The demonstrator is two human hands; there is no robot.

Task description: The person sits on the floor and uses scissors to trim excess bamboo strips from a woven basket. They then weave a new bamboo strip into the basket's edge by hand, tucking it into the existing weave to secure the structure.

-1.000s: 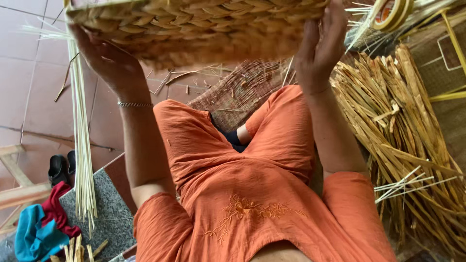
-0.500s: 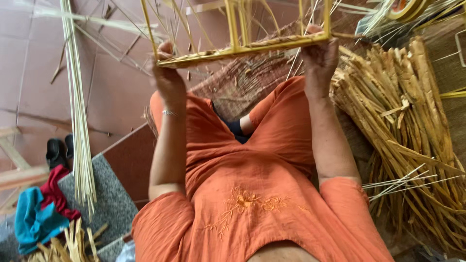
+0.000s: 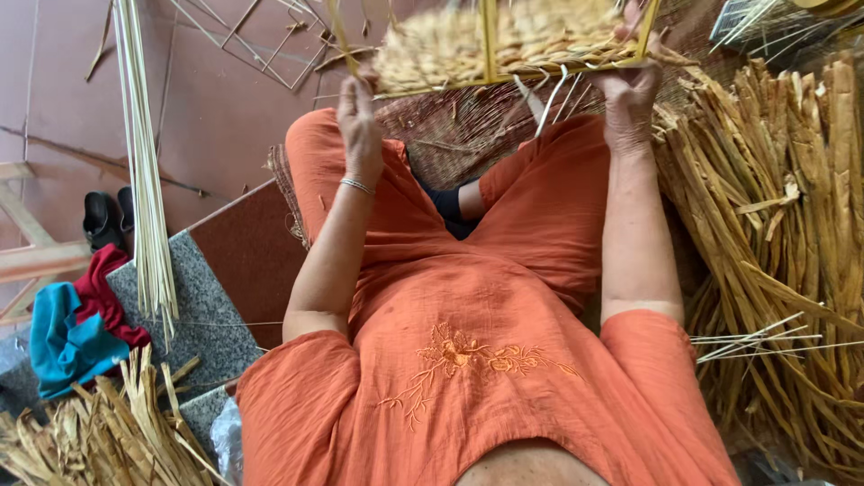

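Hands hold a half-woven basket (image 3: 504, 40) up above the lap: the left hand (image 3: 358, 121) has its fingers closed on the lower left corner of the yellow frame, and the right hand (image 3: 630, 94) grips the lower right corner. The basket sits at the top edge of the view, its straw-coloured weave filling the frame between upright yellow bars, with loose pale strands hanging from the lower edge between the two hands. A thin silver bracelet (image 3: 357, 185) circles the left wrist.

Below the basket lies a flat woven mat (image 3: 468, 135), spread over the floor between the knees of the orange trousers (image 3: 540, 207). To the right, a thick heap of dried reeds (image 3: 783, 216) lies close beside the right forearm, and a few thin pale sticks (image 3: 756, 342) poke out across it. To the left, a long bundle of thin pale strips (image 3: 144, 162) hangs down over a grey stone slab (image 3: 193, 315). Further left lie a pair of black shoes (image 3: 108, 216), a red and blue cloth (image 3: 76, 324) and part of a wooden stool (image 3: 27, 256). More dried reeds (image 3: 99, 432) are piled at the lower left. A bare wire frame (image 3: 261, 40) rests on the red floor tiles (image 3: 225, 117).
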